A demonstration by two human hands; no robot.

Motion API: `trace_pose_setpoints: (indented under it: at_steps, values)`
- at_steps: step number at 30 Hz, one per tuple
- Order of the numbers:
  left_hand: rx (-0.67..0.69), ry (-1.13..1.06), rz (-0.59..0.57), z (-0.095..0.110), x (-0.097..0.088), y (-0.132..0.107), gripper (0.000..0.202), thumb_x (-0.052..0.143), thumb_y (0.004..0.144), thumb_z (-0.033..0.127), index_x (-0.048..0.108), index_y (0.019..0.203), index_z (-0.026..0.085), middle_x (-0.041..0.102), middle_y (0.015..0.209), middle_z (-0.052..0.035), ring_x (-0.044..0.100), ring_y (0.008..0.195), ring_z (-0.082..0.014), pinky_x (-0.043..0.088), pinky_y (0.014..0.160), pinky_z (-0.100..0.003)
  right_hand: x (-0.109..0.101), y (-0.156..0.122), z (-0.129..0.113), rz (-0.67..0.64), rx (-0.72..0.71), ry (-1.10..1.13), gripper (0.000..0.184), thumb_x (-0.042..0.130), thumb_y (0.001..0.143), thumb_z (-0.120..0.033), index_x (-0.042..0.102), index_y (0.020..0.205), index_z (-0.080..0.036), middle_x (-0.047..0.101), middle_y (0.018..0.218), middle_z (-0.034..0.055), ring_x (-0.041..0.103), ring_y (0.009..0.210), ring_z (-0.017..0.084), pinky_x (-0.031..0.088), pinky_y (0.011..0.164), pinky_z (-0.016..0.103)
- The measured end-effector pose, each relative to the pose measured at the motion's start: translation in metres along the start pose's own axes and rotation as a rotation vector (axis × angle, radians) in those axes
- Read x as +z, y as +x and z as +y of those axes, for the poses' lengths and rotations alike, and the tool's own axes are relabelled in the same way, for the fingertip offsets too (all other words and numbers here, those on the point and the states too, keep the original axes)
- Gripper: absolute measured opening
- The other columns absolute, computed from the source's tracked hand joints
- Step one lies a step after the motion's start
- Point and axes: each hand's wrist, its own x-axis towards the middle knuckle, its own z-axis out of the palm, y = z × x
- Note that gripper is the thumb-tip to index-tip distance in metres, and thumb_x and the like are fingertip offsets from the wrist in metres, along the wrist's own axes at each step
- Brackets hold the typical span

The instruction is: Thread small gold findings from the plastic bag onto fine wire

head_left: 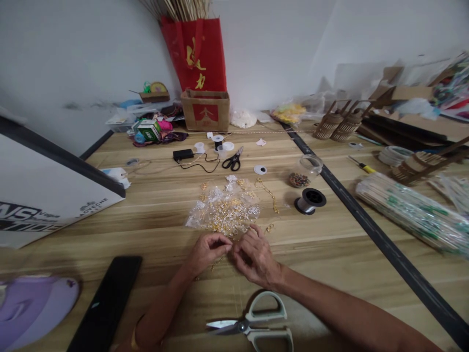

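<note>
My left hand point(208, 252) is closed in a pinch, thumb against forefinger, just in front of the pile of findings. A thin gold chain point(217, 265) hangs below its fingers towards the tabletop. Fingertip to fingertip with it, my right hand point(254, 256) is closed too, its fingers curled; whatever it pinches is too small to make out. Beyond both hands lies a heap of small gold and silver jewellery findings point(229, 210), partly on clear plastic bags. To its right rest a loose gold chain point(271, 195) and a few gold rings point(270, 228).
Cream-handled scissors point(266, 320) lie near the front edge, a black phone-like slab point(106, 303) to the left. Behind the heap are black scissors point(233, 159); a wire spool point(309, 201) and a bead jar point(299, 178) stand right. Bagged sticks point(414, 210) lie far right.
</note>
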Motion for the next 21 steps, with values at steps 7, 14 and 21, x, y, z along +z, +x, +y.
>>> trace_pose_setpoints:
  at_steps: [7, 14, 21]
  values:
    - [0.004, -0.005, 0.012, -0.0006, 0.0003, -0.0001, 0.022, 0.071, 0.067, 0.034, 0.068, 0.071, 0.012, 0.065, 0.066, -0.0033, 0.055, 0.063, -0.0136, 0.042, 0.061, -0.023, 0.0001, 0.0001, -0.0003, 0.007, 0.004, 0.009, 0.006, 0.050, 0.081, -0.016, 0.050, 0.078, -0.021, 0.057, 0.067, -0.0016, 0.051, 0.069, 0.015, 0.031, 0.098, 0.045]
    - [0.017, -0.025, 0.002, -0.0039, 0.0008, 0.0007, 0.021, 0.071, 0.067, 0.032, 0.067, 0.070, 0.012, 0.065, 0.066, -0.0028, 0.056, 0.063, -0.0135, 0.043, 0.062, -0.023, 0.0007, -0.0002, -0.0011, 0.007, 0.005, -0.003, 0.007, 0.049, 0.082, -0.016, 0.050, 0.077, -0.021, 0.057, 0.067, -0.0010, 0.051, 0.069, 0.016, 0.030, 0.098, 0.047]
    - [0.013, -0.023, 0.006, -0.0029, 0.0002, 0.0009, 0.018, 0.071, 0.068, 0.030, 0.067, 0.070, 0.012, 0.065, 0.066, -0.0026, 0.055, 0.063, -0.0131, 0.042, 0.061, -0.023, -0.0012, 0.0004, -0.0018, 0.010, 0.000, 0.008, 0.006, 0.049, 0.081, -0.015, 0.050, 0.078, -0.021, 0.057, 0.067, -0.0009, 0.051, 0.069, 0.016, 0.031, 0.097, 0.045]
